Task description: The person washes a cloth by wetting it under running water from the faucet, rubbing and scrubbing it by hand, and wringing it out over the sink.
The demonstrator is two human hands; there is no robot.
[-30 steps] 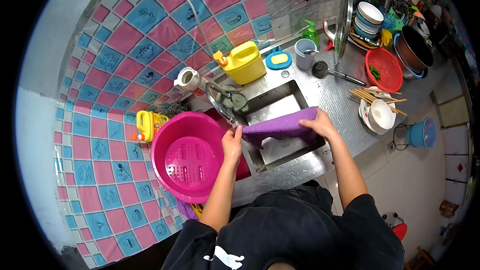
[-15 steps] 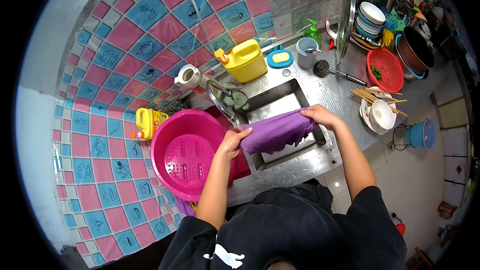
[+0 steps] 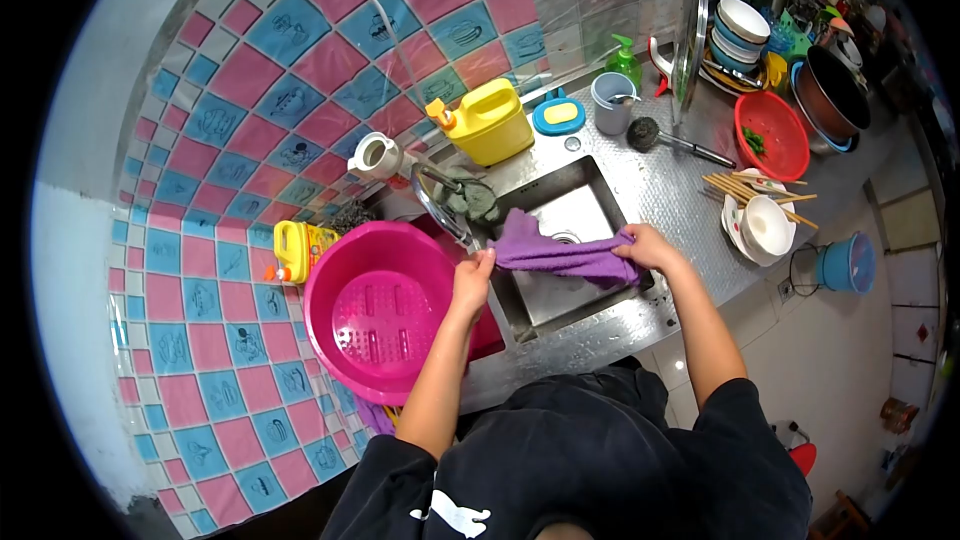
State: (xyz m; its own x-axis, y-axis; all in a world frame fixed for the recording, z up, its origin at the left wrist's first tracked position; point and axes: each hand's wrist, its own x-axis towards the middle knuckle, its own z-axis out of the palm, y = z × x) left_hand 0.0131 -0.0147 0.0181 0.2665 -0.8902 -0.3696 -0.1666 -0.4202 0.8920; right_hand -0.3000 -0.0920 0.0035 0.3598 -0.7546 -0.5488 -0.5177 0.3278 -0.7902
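Note:
A purple cloth (image 3: 565,258) stretches between my two hands above the metal sink (image 3: 540,325). My left hand (image 3: 474,278) is closed on its left end, beside the rim of the pink basin (image 3: 325,340). On the other end, my right hand (image 3: 650,246) grips a bunched part of the cloth near the sink's right edge. One flap of the cloth spreads upward on the left, toward the faucet (image 3: 440,205). The sink drain (image 3: 567,237) shows just above the cloth.
Behind the sink stand a yellow jug (image 3: 492,125), a blue soap dish (image 3: 560,117) and a grey cup (image 3: 611,105). To the right are a scrubbing brush (image 3: 680,143), a red colander (image 3: 770,137) and a white bowl (image 3: 767,227) with chopsticks.
The cloth was hanging downward as a broad fold; now it is narrower and bunched, with a flap flung up toward the faucet. My right hand has moved slightly lower.

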